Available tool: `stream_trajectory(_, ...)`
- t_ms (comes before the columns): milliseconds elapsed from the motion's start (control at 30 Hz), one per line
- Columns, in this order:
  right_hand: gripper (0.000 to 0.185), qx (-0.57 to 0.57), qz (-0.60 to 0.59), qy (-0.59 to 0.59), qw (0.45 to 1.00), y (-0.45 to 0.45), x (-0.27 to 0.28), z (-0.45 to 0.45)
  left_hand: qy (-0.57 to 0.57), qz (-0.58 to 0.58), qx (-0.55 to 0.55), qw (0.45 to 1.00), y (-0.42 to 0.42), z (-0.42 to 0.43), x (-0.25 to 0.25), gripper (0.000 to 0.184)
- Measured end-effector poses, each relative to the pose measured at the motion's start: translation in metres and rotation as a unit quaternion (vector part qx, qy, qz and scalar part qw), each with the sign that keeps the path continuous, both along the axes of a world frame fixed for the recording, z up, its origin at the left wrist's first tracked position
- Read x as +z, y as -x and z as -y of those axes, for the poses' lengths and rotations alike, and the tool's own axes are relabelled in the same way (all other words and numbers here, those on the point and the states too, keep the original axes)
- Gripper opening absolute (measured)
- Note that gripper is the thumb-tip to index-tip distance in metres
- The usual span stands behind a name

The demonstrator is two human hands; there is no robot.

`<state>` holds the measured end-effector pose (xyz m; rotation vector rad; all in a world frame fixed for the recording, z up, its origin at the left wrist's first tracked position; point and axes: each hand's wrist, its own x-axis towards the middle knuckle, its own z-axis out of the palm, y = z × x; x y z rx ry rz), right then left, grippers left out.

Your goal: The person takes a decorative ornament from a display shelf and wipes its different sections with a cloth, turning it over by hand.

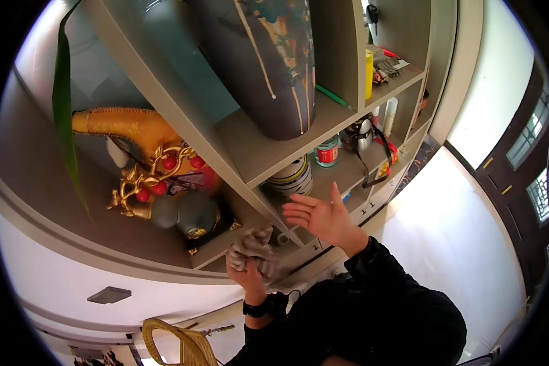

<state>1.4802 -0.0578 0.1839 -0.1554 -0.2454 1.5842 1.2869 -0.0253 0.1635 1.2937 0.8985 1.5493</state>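
My left hand (247, 276), with a dark band at its wrist, is closed around a crumpled grey-brown cloth (254, 250) at the lower edge of the shelf unit. My right hand (328, 222) is held open in front of the lower compartments, its thumb up and fingers pointing left. Nothing is in it. Behind its fingertips stands a white striped tin (291, 178), and a clear jar with a red label (326, 152) is beside that. A small cup-like object (282, 239) shows near the cloth.
A tall dark vase (280, 73) stands above. To the left are a gold branch ornament with red balls (158, 177) and a dark gourd-shaped ornament (192, 213). A black strap (367, 171) hangs over a shelf edge. Further off are a golden chair (189, 344) and a dark door (527, 165).
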Motion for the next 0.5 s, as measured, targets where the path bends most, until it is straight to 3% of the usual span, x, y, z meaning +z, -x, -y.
stream_trajectory(133,0.084,0.001,-0.034,-0.052,0.998,-0.004,0.006,0.009,-0.153,-0.121,0.013,0.981,-0.02,0.005,0.014,0.028)
stream_trajectory(233,0.084,-0.004,-0.037,-0.054,0.998,-0.006,0.007,0.013,-0.158,-0.122,-0.039,0.979,-0.025,0.006,0.009,0.031)
stream_trajectory(333,0.087,-0.011,0.033,-0.075,0.997,-0.009,0.006,0.016,-0.184,-0.161,-0.09,0.966,-0.035,0.007,0.011,0.031)
stream_trajectory(400,0.084,-0.016,0.243,-0.094,0.965,-0.009,0.003,0.021,-0.161,-0.226,-0.146,0.95,-0.044,0.004,0.007,0.035)
stream_trajectory(433,0.084,-0.017,0.245,-0.094,0.965,-0.007,0.005,0.024,-0.159,-0.234,-0.14,0.949,-0.049,0.004,0.005,0.036)
stream_trajectory(500,0.079,-0.035,0.469,-0.14,0.871,-0.003,0.012,0.032,-0.124,-0.232,-0.113,0.958,-0.057,0.003,0.0,0.036)
